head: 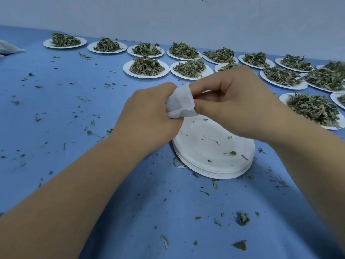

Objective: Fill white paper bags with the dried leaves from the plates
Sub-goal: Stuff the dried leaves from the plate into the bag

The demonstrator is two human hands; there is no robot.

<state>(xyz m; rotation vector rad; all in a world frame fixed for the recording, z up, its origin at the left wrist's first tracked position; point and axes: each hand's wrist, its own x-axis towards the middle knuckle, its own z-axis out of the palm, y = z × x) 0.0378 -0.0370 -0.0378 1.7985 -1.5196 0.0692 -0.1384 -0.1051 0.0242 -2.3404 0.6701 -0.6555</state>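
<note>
- Blue, slightly fuzzy cloth-covered table point(74, 113) runs to a plain pale wall point(168, 15) at the far side.
- Small white paper bag point(180, 103) is held between both hands, above the far edge of a stack of empty round white paper plates point(201, 141).
- Left hand point(147, 118) is on the bag's left side, fingers curled in and gripping its lower left corner.
- Right hand point(240, 101) is on the bag's right side; the thumb pinches the right edge, and the bag's top is wrapped over the forefinger tip.
- Bag material is thin, matte and fibrous, crumpled and creased. Whether it holds anything cannot be told.
- Both forearms are bare and come in from the near corners, wrists raised off the cloth, knuckles towards the camera.
- The top plate of the stack carries only a few leaf crumbs and a thin stem.
- Round white paper plates with heaps point(127, 70) sit in rows across the far and right parts of the table, each bearing a mound of dried green-grey curled leaves point(146, 66).
- Loose leaf scraps point(243, 219) are scattered over the cloth, thicker at the near side.
- A white soft pouch point(8, 49) lies at the far left edge, cut off by the frame.
</note>
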